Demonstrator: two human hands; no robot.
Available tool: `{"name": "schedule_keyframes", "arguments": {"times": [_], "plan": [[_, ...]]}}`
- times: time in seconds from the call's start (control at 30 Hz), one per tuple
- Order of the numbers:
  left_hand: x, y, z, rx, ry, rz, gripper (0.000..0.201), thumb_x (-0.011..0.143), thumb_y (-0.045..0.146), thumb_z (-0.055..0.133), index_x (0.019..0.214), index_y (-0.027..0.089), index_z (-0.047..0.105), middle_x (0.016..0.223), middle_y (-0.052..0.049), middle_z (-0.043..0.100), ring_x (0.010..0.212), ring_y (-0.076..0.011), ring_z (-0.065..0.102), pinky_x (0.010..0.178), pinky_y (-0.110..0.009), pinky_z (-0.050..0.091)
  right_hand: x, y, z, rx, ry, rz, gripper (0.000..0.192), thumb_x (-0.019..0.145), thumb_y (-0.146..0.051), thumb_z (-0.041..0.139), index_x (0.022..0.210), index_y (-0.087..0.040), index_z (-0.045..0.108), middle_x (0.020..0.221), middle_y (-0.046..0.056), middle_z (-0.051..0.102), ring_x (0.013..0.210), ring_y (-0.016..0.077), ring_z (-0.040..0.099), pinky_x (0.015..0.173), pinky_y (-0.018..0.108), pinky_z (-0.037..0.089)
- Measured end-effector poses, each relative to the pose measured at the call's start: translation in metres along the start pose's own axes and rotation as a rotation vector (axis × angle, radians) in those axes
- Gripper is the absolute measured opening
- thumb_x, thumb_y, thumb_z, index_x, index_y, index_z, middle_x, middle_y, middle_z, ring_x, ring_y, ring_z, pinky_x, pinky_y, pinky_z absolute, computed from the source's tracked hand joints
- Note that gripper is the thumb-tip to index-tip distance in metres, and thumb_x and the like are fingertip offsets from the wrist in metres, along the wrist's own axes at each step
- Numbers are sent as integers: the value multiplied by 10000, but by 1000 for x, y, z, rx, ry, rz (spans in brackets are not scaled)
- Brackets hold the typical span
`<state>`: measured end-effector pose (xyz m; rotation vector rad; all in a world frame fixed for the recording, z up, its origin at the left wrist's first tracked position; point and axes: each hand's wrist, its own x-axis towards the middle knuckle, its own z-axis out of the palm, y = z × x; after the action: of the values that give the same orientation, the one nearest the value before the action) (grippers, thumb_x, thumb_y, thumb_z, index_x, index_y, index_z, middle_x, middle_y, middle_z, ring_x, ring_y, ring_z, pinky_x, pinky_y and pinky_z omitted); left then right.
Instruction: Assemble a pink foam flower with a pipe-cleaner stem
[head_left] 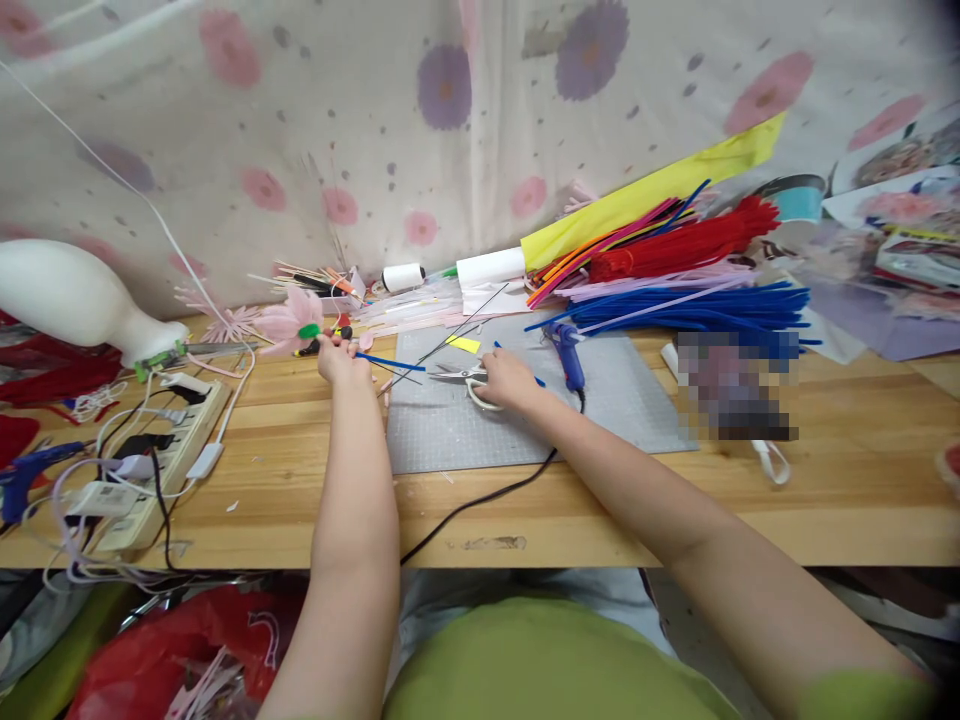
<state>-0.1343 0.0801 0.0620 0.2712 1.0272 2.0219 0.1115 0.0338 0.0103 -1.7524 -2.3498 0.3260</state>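
My left hand (345, 360) is closed on a pink flower (289, 322) with a green part near its base. A blue pipe cleaner (391, 362) sticks out to the right of this hand. My right hand (510, 380) grips the scissors (480, 392) by their white handles, over the grey cutting mat (465, 440). The scissor blades point left, towards the blue pipe cleaner, and lie slightly apart. More blue shows around my right fingers, but I cannot tell whether it is one piece. Thin dark wires (442, 345) and a small yellow piece (464, 344) lie near the scissors.
A blue glue gun (566, 358) rests on the mat, its black cord (480, 503) running to the front edge. Bundles of red (675, 245) and blue pipe cleaners (697, 308) lie back right. At left stand a power strip (187, 440) and a white rounded form (82, 290).
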Motion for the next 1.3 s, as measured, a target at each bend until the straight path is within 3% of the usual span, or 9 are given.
{"name": "schedule_keyframes", "arguments": {"times": [0.13, 0.23, 0.47, 0.63, 0.73, 0.87, 0.97, 1.07, 1.3], "plan": [[-22, -5, 14, 45, -99, -228, 281, 946, 207, 339, 698, 142, 456, 454, 86, 340, 293, 10, 199, 292, -109, 134, -5, 13, -3, 149, 3, -80, 431, 691, -301, 662, 1078, -142, 559, 1079, 119, 593, 980, 221, 554, 836, 303, 423], [-36, -11, 15, 117, -205, -432, 279, 947, 190, 326, 732, 126, 492, 449, 82, 339, 293, 12, 211, 281, -90, 130, -11, 23, -7, 232, 88, -160, 277, 772, -277, 595, 1026, -167, 591, 1076, 84, 600, 1002, 190, 543, 885, 292, 394], [-53, -28, 1, 237, -248, -742, 246, 944, 182, 328, 755, 124, 475, 470, 92, 296, 294, 10, 227, 273, -87, 128, -44, 61, -24, 343, 199, -36, 203, 863, -257, 426, 871, -175, 612, 904, 62, 648, 842, 169, 571, 756, 278, 415], [-55, -28, -9, 187, -288, -790, 267, 955, 195, 299, 772, 117, 476, 476, 89, 310, 302, 10, 246, 278, -83, 136, -92, 123, -60, 406, 140, 74, 170, 854, -303, 440, 829, -201, 573, 831, 38, 658, 777, 148, 590, 707, 262, 425], [-54, -28, -13, 169, -299, -788, 281, 958, 191, 287, 757, 115, 467, 471, 90, 315, 295, 13, 235, 277, -84, 135, -121, 173, -82, 382, 215, 253, 158, 869, -320, 437, 824, -206, 537, 829, 57, 664, 736, 140, 588, 706, 270, 423], [-57, -32, -16, 154, -291, -791, 269, 956, 181, 287, 762, 120, 464, 475, 88, 326, 294, 11, 243, 278, -88, 136, -148, 226, -89, 65, 271, 474, 272, 753, -419, 636, 884, -192, 563, 938, 155, 641, 837, 215, 562, 726, 327, 406], [-62, -37, -15, 145, -272, -796, 249, 950, 167, 297, 771, 127, 465, 477, 87, 326, 296, 8, 247, 280, -90, 135, -158, 239, -78, -108, 265, 403, 588, 708, -484, 669, 1166, -149, 517, 1212, 210, 534, 1144, 293, 449, 904, 370, 356], [-68, -41, -14, 149, -262, -799, 238, 946, 166, 311, 772, 128, 467, 474, 89, 316, 293, 8, 239, 279, -90, 128, -162, 241, -67, -119, 233, 353, 792, 706, -522, 656, 1337, -134, 373, 1360, 216, 410, 1277, 301, 331, 1000, 386, 294], [-66, -40, -19, 117, -279, -798, 267, 954, 174, 290, 758, 124, 464, 469, 82, 340, 294, 8, 250, 279, -90, 144, -170, 272, -63, -88, 199, 338, 856, 731, -652, 538, 1392, -148, 333, 1385, 214, 393, 1309, 290, 322, 1027, 389, 294]]}}
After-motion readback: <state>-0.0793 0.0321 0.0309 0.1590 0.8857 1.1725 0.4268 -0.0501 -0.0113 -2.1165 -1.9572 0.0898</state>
